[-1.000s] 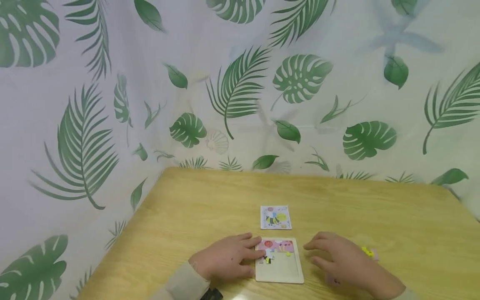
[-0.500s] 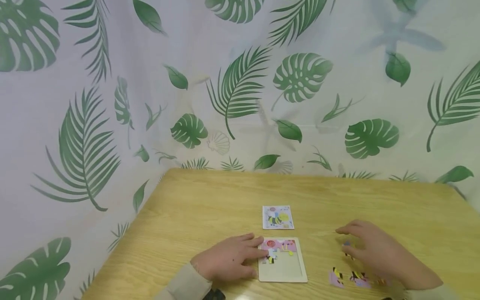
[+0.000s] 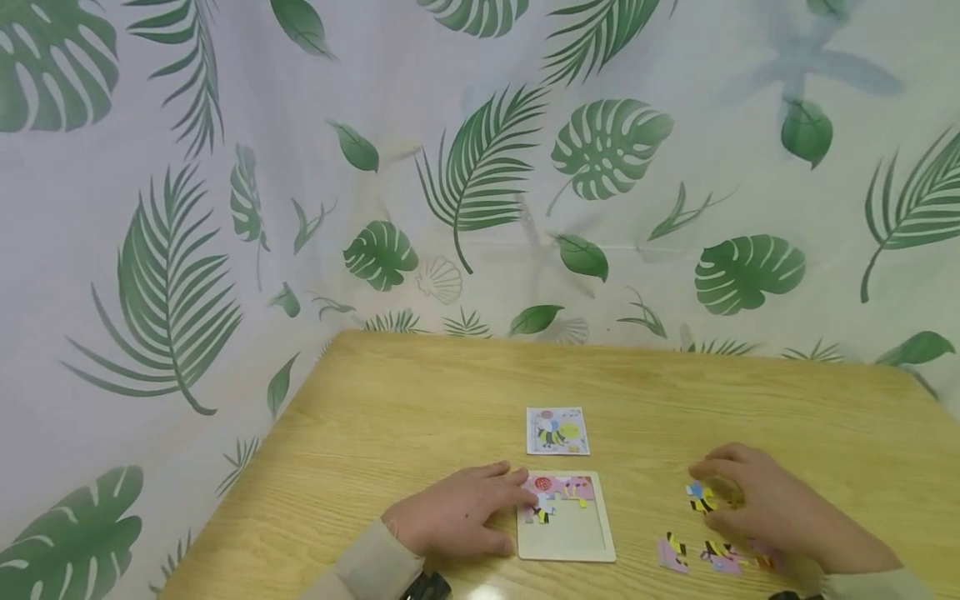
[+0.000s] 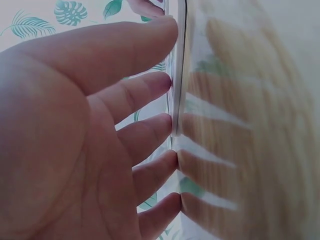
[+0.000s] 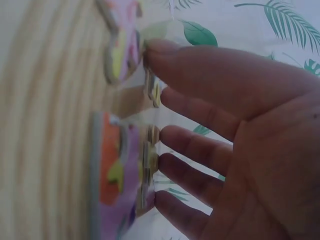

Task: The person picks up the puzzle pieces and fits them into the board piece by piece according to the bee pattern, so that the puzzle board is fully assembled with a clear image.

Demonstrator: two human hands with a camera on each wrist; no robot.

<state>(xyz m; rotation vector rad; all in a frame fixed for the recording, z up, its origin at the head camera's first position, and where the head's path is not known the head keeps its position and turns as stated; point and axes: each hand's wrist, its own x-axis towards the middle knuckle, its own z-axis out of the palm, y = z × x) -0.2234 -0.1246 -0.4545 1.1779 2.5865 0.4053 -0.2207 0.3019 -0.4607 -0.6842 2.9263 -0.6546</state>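
The left hand (image 3: 457, 512) still steadies the tray (image 3: 570, 537) with loosely extended fingers; pieces fill only its top and upper left. The right hand (image 3: 765, 508), beside the tray a second ago, now spreads relaxed fingers at the loose pieces (image 3: 672, 552), so attention seems turned to those unplaced.

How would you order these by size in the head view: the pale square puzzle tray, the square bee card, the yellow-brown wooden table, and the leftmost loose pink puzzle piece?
Largest to smallest:
1. Table
2. Puzzle tray
3. Bee card, lying farther away, so only apparent size
4. Loose pink piece
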